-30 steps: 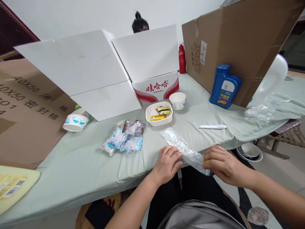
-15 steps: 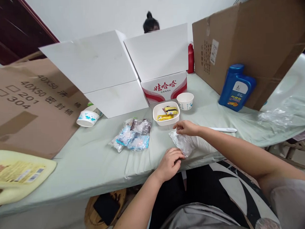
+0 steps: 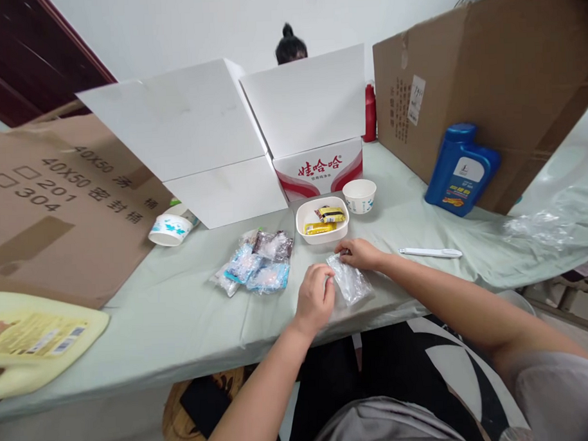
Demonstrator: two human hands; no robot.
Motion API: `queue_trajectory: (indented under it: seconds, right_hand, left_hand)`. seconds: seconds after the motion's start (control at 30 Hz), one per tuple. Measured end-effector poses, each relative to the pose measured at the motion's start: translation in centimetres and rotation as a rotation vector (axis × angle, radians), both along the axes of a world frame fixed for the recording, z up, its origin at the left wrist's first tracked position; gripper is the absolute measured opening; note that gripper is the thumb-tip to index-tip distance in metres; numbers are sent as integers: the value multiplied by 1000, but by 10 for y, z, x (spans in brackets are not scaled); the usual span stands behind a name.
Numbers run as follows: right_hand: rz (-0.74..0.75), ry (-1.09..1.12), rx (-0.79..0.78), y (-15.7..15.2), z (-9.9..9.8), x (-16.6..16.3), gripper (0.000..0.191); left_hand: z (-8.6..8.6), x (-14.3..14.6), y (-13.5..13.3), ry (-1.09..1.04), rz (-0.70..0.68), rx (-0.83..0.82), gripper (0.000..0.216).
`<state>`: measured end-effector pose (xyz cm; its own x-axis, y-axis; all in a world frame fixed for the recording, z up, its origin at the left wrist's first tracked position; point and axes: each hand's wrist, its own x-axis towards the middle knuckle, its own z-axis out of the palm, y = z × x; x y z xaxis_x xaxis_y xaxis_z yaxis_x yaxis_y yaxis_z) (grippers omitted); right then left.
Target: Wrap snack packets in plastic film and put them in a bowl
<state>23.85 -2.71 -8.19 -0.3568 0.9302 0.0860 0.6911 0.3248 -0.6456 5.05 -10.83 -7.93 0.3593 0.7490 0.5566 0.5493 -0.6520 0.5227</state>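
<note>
A crinkled clear plastic bag [image 3: 353,286] lies on the table close to its front edge. The fingers of my right hand [image 3: 361,253] are pinched on the bag's far edge. At its far left corner, my left hand [image 3: 316,295] has its fingers curled together against the plastic; the fingertips are partly hidden. Just beyond my hands is a white bowl [image 3: 322,235] with yellow-wrapped snack packets [image 3: 331,215] in it. To the left of my left hand lies a pile of blue, clear and dark packets [image 3: 261,263].
A paper cup [image 3: 359,197] stands behind the bowl; another [image 3: 169,230] lies tipped at left. Cartons [image 3: 321,168] fill the back. At right are a blue bottle [image 3: 461,169], a slim white tool [image 3: 430,252] and crumpled plastic [image 3: 540,225]. A yellow jug [image 3: 42,338] lies left.
My left hand has moved from the bag's near edge up to its far left corner, and its fingers have curled in. The right hand keeps its pinch, with its arm slightly lower.
</note>
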Motion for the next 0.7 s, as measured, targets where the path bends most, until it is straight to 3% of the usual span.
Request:
queue_trajectory:
  seconds: [0.13, 0.27, 0.4, 0.5, 0.6, 0.7]
  right_hand:
    - [-66, 74, -13, -1, 3, 0, 28]
    - [-224, 176, -46, -16, 5, 8, 39]
    - [-275, 403, -311, -48, 9, 17, 35]
    - [-217, 537, -471, -67, 11, 18, 36]
    - [-131, 502, -475, -75, 10, 17, 35]
    - [-121, 340, -339, -80, 8, 21, 35]
  left_hand:
    - [-5, 6, 29, 208, -147, -30, 15]
    - [-21, 9, 37, 276, -92, -40, 15]
    - [-25, 8, 33, 332, -71, -16, 18]
    - [-25, 7, 33, 379, -60, -2, 26]
    - [-25, 7, 34, 410, -67, -4, 32]
    - [-24, 9, 34, 445, -61, -22, 34]
